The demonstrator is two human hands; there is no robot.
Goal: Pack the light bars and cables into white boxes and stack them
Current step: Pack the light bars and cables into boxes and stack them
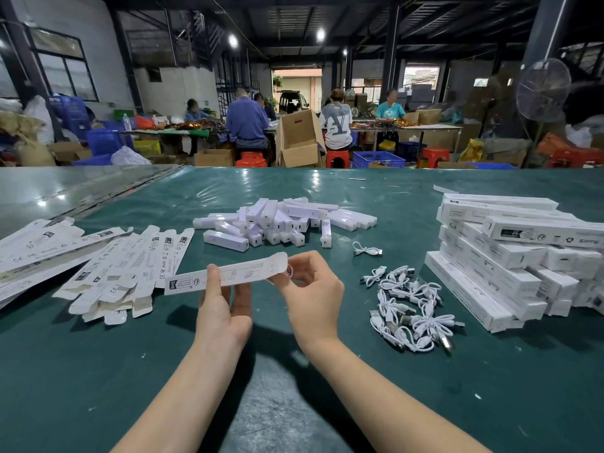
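I hold one long white box (243, 271) level above the green table. My left hand (224, 308) grips its middle from below, thumb on top. My right hand (310, 286) pinches the box's right end, where the end flap stands open. Something small and pale shows between those fingers; I cannot tell what it is. A heap of white light bars (281, 220) lies just beyond. Coiled white cables (408, 305) lie to the right, with one loose cable (367, 250) apart. Flat unfolded boxes (124, 273) spread out on the left. Packed white boxes (510, 256) are stacked at the right.
The green table (98, 371) runs wide to the front. Behind its far edge several people sit at other tables among cardboard cartons (299, 138), blue crates (377, 158) and red stools. A standing fan (542, 89) is at the back right.
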